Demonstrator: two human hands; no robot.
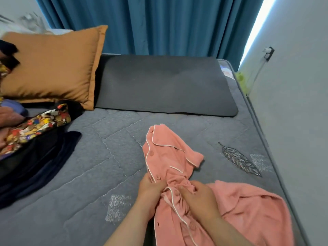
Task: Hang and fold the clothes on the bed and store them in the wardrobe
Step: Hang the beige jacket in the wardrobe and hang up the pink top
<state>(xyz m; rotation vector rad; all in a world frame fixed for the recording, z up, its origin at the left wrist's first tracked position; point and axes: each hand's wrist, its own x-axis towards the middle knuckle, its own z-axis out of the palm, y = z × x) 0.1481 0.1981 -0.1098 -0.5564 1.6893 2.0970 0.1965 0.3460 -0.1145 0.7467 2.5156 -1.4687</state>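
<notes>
A pink pyjama shirt (170, 157) with white piping and buttons lies crumpled on the grey quilted bed (99, 157), its collar end pointing away from me. My left hand (150, 188) grips the bunched button edge of the shirt. Right beside it, my right hand (198, 196) pinches the same bunched fabric. The shirt's lower part spreads out to the right, near the bed's edge. A pile of other clothes (30, 132) lies at the bed's left side, with a colourful patterned garment on top of dark ones.
An orange pillow (53, 66) and a dark grey pillow (165, 86) lie at the head of the bed. Blue curtains (150, 23) hang behind them. A wall (292, 121) runs close along the bed's right side.
</notes>
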